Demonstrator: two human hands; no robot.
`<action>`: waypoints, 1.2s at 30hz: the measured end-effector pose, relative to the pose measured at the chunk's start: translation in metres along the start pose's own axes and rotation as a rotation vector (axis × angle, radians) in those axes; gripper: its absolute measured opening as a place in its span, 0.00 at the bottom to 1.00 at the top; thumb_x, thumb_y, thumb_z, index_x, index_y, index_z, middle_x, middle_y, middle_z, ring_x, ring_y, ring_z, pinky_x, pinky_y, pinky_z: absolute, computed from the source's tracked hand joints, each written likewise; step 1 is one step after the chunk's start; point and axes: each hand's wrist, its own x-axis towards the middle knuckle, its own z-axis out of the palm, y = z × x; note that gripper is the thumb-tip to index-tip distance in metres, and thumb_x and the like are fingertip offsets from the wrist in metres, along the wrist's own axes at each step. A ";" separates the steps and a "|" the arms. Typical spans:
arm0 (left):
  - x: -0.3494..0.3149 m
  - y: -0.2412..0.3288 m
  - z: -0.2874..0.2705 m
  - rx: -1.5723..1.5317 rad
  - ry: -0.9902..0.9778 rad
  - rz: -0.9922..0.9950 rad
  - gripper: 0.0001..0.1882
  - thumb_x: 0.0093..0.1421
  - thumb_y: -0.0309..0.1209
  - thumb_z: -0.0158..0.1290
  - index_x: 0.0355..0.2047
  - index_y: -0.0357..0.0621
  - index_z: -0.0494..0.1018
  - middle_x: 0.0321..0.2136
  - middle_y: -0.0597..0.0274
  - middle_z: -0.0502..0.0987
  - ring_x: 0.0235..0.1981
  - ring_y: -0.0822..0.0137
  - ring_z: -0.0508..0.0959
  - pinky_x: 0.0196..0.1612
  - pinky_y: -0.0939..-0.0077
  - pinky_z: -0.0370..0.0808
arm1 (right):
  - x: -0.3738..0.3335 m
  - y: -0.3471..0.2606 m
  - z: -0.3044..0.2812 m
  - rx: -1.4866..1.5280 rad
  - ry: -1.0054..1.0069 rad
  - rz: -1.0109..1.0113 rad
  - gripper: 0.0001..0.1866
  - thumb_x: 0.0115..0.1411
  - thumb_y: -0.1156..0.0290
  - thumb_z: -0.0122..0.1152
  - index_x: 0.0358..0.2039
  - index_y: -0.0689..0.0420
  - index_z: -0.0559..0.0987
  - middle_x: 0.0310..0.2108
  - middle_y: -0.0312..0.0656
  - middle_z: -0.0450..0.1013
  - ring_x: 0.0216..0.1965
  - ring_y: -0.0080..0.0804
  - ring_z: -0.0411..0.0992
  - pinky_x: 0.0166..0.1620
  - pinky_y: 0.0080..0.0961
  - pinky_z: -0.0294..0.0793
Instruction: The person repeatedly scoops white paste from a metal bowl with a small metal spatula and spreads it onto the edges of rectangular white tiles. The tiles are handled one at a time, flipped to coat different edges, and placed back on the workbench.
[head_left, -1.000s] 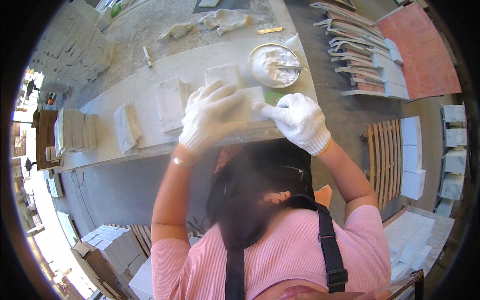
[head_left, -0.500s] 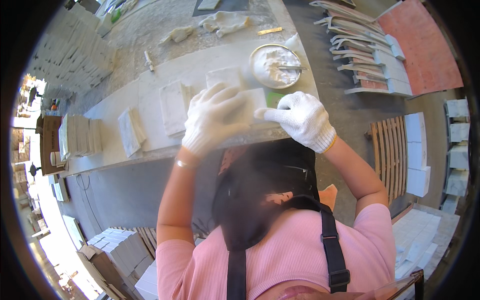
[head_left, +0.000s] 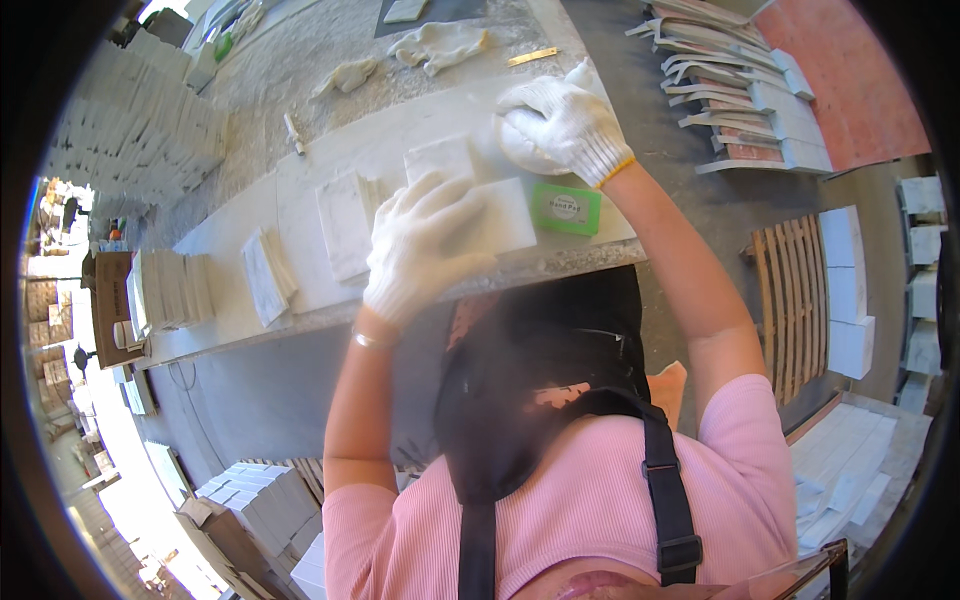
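My left hand (head_left: 420, 245), in a white knit glove, rests with its fingers spread over the left side of a white tile (head_left: 515, 218). Just right of that tile lies a green hand pad (head_left: 567, 210) with a printed round label. My right hand (head_left: 565, 130), also gloved, is closed over the spot of the round bowl of white paste. It hides most of the bowl and the flat-bladed tool seen in it earlier; whatever is in the fingers cannot be made out. Beyond my left hand are another white tile (head_left: 440, 160) and a veined marble tile stack (head_left: 343, 225).
Narrow tiles (head_left: 266, 277) and a larger tile stack (head_left: 170, 290) stand to the left. Farther back lie crumpled gloves (head_left: 437, 47), a brass-coloured strip (head_left: 532, 56) and a white marker-like stick (head_left: 294, 134). A wooden pallet (head_left: 787, 310) stands right of the bench.
My right hand has left the tile's right edge and moved up and away to the bowl, uncovering the green pad. My left hand has stayed on the tile.
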 end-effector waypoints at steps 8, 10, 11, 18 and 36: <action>0.002 0.000 -0.001 -0.025 -0.006 -0.001 0.38 0.43 0.52 0.74 0.53 0.47 0.84 0.58 0.56 0.81 0.64 0.47 0.75 0.66 0.49 0.69 | 0.025 0.002 0.033 -0.263 0.075 -0.068 0.22 0.69 0.54 0.63 0.58 0.51 0.84 0.57 0.47 0.79 0.57 0.46 0.77 0.61 0.39 0.74; 0.001 0.001 -0.001 -0.013 0.002 0.002 0.38 0.43 0.52 0.73 0.53 0.47 0.84 0.59 0.57 0.81 0.64 0.47 0.74 0.66 0.49 0.68 | 0.007 0.000 0.019 0.017 0.034 -0.004 0.24 0.68 0.53 0.64 0.60 0.51 0.82 0.57 0.47 0.79 0.56 0.47 0.77 0.61 0.38 0.74; 0.000 0.002 -0.002 -0.008 -0.002 -0.006 0.38 0.43 0.52 0.73 0.53 0.47 0.83 0.59 0.57 0.81 0.64 0.47 0.74 0.67 0.49 0.67 | -0.006 -0.002 0.013 0.158 0.010 0.050 0.25 0.68 0.53 0.65 0.61 0.52 0.82 0.57 0.47 0.79 0.56 0.48 0.77 0.61 0.38 0.74; -0.002 -0.001 0.001 -0.001 0.011 0.024 0.42 0.44 0.53 0.74 0.57 0.45 0.81 0.59 0.55 0.81 0.64 0.48 0.74 0.66 0.50 0.67 | -0.103 -0.038 0.021 0.832 -0.182 0.510 0.34 0.68 0.59 0.70 0.68 0.63 0.73 0.66 0.46 0.74 0.66 0.33 0.71 0.68 0.32 0.67; -0.049 0.019 0.006 -0.402 0.331 -0.003 0.57 0.36 0.55 0.80 0.61 0.28 0.74 0.55 0.42 0.81 0.54 0.48 0.82 0.58 0.57 0.78 | -0.135 -0.076 -0.032 1.385 -0.189 0.435 0.49 0.60 0.49 0.74 0.74 0.60 0.64 0.47 0.42 0.78 0.38 0.21 0.75 0.36 0.16 0.74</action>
